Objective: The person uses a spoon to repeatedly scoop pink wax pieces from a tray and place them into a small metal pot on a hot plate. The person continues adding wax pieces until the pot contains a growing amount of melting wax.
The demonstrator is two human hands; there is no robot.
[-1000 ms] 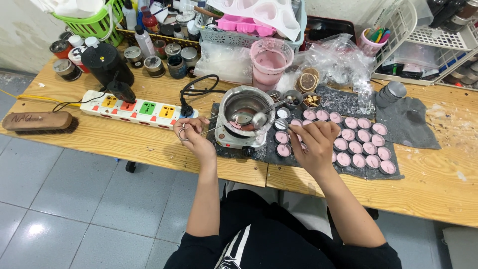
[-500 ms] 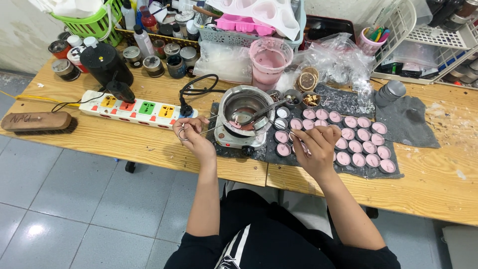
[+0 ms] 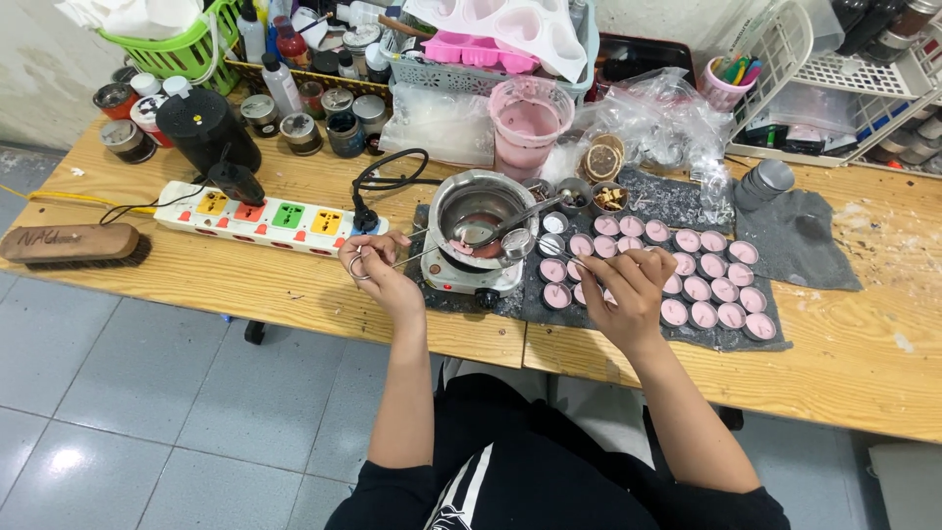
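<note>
Scissors, small steel pair (image 3: 365,263), pinched in my left hand (image 3: 378,270) beside the melting pot (image 3: 478,218); right hand (image 3: 628,285) fingers closed over the round pink wax-filled tins (image 3: 702,290), steadying something too small to tell.

clear plastic bags (image 3: 657,123) behind tins, labelled bottles (image 3: 280,83)

A long wooden worktop (image 3: 245,285) crosses the room from left to right; its surface is made of light brown boards with a visible joint near the middle. Under it the floor (image 3: 128,412) is covered with large grey tiles with thin pale joints, and a soft reflection of light is seen on one tile at the lower left. Behind the worktop, at the upper left, stands a pale, a little stained wall (image 3: 39,69). At the upper right a white wire rack (image 3: 834,79) stands on the worktop. The light is even and bright, without strong shadows.
</note>
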